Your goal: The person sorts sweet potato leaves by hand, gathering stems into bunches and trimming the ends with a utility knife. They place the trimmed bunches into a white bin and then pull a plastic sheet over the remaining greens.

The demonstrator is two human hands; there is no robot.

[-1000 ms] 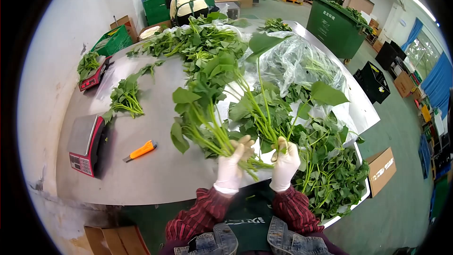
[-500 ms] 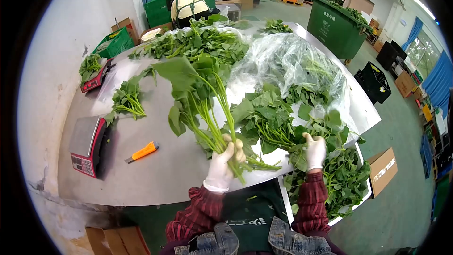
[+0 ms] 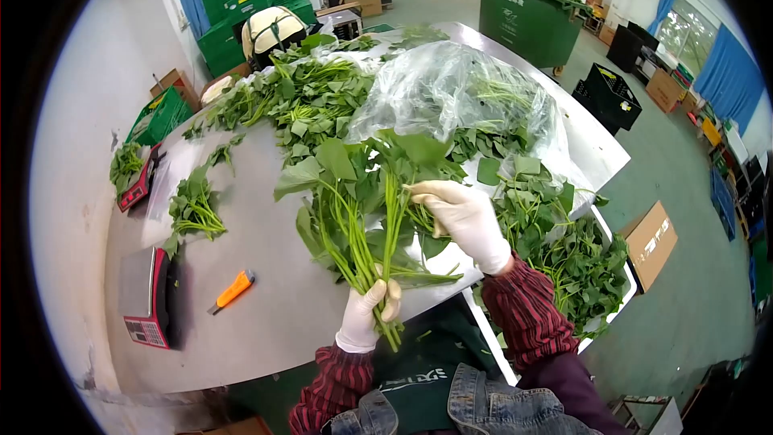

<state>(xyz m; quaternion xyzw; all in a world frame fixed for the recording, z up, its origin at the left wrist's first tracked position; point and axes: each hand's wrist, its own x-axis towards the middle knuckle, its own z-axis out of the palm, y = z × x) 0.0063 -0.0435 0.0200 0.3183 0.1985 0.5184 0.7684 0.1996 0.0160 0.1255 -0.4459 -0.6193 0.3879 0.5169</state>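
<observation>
My left hand [image 3: 366, 318], in a white glove, is wrapped round the lower stems of a bunch of leafy greens [image 3: 350, 229], held upright over the table's front edge. My gloved right hand [image 3: 467, 221] reaches in from the right, fingers pinched on leafy greens at the bunch's right side; exactly which stems it grips is partly hidden. Loose greens [image 3: 523, 201] lie right of the right hand. Below them, a white crate [image 3: 489, 337] is filled with more greens [image 3: 576, 274].
On the metal table [image 3: 266, 338] lie an orange utility knife [image 3: 233, 290], a small bunch [image 3: 196, 208] and a red-sided scale [image 3: 143, 298]. Another scale [image 3: 138, 185] bears greens. Farther back are a leafy heap [image 3: 314, 105] and a clear plastic bag [image 3: 427, 89]. A cardboard box [image 3: 651, 246] stands right.
My right hand has moved from the loose greens on the right up and left to the held bunch. The left hand still grips the stems, slightly lower in view. The camera view has shifted.
</observation>
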